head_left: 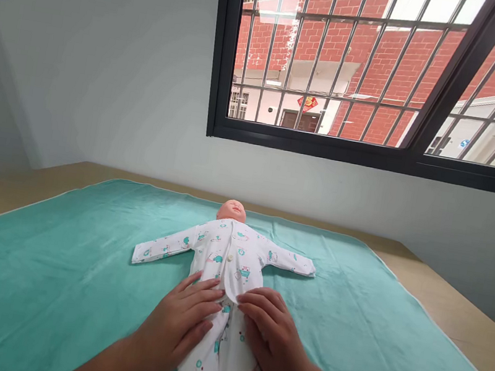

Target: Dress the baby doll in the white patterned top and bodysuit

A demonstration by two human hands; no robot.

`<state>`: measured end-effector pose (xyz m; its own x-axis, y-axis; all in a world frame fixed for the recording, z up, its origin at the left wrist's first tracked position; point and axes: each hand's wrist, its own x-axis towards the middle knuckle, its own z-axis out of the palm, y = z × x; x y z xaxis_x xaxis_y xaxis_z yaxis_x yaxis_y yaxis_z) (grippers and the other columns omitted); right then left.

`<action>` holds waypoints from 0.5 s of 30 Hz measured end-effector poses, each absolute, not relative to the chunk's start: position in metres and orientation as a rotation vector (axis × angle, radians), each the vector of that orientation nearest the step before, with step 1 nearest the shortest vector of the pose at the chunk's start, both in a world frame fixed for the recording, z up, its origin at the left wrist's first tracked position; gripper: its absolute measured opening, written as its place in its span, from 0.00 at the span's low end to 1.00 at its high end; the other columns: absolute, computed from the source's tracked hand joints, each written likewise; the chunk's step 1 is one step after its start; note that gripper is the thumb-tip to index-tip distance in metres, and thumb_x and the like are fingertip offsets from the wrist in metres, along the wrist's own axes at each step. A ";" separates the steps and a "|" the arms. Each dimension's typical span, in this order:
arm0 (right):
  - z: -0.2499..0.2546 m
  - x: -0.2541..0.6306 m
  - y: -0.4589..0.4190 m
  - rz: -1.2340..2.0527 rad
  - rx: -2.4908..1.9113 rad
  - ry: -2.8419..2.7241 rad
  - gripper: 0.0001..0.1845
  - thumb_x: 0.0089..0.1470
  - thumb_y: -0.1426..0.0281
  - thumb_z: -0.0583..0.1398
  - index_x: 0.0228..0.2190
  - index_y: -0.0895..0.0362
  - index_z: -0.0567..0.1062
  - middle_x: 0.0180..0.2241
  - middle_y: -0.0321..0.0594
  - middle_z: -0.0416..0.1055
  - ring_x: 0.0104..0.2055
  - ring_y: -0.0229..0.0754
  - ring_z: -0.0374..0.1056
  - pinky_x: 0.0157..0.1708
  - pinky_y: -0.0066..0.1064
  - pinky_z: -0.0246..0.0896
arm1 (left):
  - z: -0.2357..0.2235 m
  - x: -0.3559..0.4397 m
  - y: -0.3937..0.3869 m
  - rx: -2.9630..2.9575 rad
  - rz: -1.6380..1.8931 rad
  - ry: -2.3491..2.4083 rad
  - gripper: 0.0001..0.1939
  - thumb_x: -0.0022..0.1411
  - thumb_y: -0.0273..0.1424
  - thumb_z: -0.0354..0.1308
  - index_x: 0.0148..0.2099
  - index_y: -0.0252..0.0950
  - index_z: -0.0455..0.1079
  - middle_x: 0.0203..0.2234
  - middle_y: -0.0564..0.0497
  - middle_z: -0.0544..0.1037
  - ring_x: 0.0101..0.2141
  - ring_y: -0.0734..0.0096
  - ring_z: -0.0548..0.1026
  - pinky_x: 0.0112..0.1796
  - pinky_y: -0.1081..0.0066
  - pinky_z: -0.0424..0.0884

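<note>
A baby doll [232, 209] lies on its back on a teal mat [49, 279], head pointing away from me. It wears a white romper [229, 258] with small teal prints, sleeves spread out to both sides. My left hand [181, 325] lies flat on the romper's lower left side, fingers stretched toward the front flap. My right hand [268, 333] rests flat on the lower right side, fingertips at the same flap edge. Neither hand holds anything. The doll's legs run down between my wrists to the frame's bottom edge.
The mat covers a wooden table [458, 307] that stands against a pale wall. A barred window [387, 76] above shows a red brick building outside. The table's bare edge runs along the right and the far left.
</note>
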<state>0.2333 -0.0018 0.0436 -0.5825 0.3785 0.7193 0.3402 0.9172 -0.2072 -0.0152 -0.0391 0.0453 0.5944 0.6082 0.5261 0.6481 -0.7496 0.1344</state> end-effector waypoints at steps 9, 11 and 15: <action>0.045 0.223 0.000 0.141 -0.600 -2.205 0.11 0.59 0.78 0.54 0.41 0.55 0.71 0.39 0.43 0.71 0.41 0.44 0.63 0.42 0.40 0.62 | 0.059 -0.003 -0.047 -2.905 -0.802 -1.095 0.18 0.67 0.33 0.49 0.58 0.41 0.61 0.56 0.46 0.70 0.61 0.60 0.60 0.64 0.44 0.40; 0.051 0.223 -0.009 0.119 -0.603 -2.193 0.08 0.59 0.77 0.54 0.37 0.55 0.71 0.38 0.42 0.70 0.40 0.43 0.63 0.41 0.39 0.62 | 0.061 0.000 -0.053 -2.865 -0.880 -1.117 0.16 0.66 0.35 0.51 0.55 0.40 0.64 0.54 0.46 0.72 0.59 0.60 0.63 0.64 0.45 0.42; 0.047 0.226 -0.041 0.106 -0.418 -2.335 0.08 0.61 0.69 0.56 0.28 0.55 0.67 0.30 0.37 0.70 0.34 0.39 0.64 0.39 0.34 0.61 | 0.047 0.011 -0.073 -2.769 -1.017 -0.909 0.06 0.66 0.35 0.53 0.41 0.40 0.68 0.39 0.53 0.77 0.47 0.70 0.72 0.65 0.57 0.47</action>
